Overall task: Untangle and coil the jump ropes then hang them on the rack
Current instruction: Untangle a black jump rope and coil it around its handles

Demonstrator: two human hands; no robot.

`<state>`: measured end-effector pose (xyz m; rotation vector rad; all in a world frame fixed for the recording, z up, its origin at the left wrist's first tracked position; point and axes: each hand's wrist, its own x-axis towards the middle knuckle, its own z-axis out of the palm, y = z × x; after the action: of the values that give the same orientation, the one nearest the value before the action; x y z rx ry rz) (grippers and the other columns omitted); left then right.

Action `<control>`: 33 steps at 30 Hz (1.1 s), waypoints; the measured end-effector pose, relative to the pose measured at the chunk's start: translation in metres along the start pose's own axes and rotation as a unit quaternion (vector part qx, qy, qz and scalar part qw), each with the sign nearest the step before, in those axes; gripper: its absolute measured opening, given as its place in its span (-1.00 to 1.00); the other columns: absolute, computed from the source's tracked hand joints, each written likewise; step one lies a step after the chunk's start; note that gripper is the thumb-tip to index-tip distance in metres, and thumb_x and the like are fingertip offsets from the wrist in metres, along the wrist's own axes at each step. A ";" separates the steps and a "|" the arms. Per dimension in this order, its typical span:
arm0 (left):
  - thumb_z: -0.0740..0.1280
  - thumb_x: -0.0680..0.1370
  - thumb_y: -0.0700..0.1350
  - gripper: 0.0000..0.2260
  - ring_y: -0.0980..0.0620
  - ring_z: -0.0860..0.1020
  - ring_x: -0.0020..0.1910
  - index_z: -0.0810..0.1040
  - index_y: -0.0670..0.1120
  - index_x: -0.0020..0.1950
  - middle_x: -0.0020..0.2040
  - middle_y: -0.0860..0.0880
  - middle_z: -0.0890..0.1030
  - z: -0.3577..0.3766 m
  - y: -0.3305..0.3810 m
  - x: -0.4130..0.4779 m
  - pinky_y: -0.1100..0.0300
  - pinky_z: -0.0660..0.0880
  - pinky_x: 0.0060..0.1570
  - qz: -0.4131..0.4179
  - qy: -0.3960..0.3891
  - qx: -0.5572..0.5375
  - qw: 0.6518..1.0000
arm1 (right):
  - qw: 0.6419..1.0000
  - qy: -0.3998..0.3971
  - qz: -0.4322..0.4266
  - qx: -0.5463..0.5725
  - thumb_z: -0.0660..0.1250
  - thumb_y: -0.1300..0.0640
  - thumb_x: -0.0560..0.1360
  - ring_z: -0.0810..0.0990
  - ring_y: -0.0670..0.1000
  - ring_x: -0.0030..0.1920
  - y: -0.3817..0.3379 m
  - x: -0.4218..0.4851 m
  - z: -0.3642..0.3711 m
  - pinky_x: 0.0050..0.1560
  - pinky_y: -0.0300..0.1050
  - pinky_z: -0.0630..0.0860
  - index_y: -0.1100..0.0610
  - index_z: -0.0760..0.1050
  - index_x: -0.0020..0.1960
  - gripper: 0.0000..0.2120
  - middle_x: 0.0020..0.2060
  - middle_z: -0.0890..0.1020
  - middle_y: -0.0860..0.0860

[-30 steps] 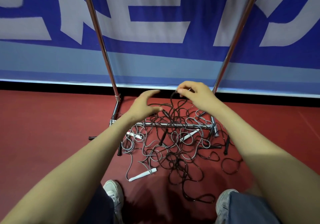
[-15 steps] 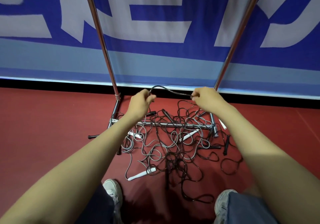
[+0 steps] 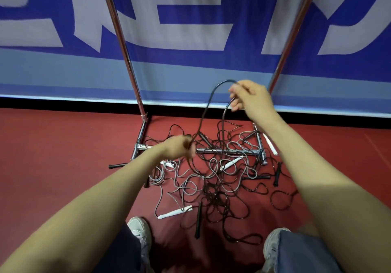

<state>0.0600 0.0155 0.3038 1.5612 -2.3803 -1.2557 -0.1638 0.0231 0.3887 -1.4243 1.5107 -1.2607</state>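
Red floor (image 3: 63,156) — black rope (image 3: 208,101) now drawn up from the tangle (image 3: 213,188), pinched by left grip (image 3: 182,149) and right grip (image 3: 249,97).

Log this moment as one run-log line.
phase: untangling | right hand: holds black rope loop raised | left hand: grips same rope lower | pile: tangled on floor at rack base | hung: none in view
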 end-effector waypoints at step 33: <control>0.42 0.49 -0.28 -0.80 -0.08 0.56 -0.15 0.42 -0.17 -0.01 -0.08 -0.16 0.60 0.034 -0.003 0.002 0.13 0.50 -0.19 -0.123 0.135 -0.077 0.980 | 0.935 -0.120 0.170 -0.287 0.32 0.29 0.54 0.60 0.01 -0.41 0.050 -0.002 -0.011 -0.22 -0.06 0.63 0.22 0.56 -0.01 -0.93 -0.23 0.64 0.14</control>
<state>0.0466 0.0340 0.2786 1.8806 -1.9292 -1.1444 -0.1894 0.0230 0.3438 -1.5068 1.9338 -0.4256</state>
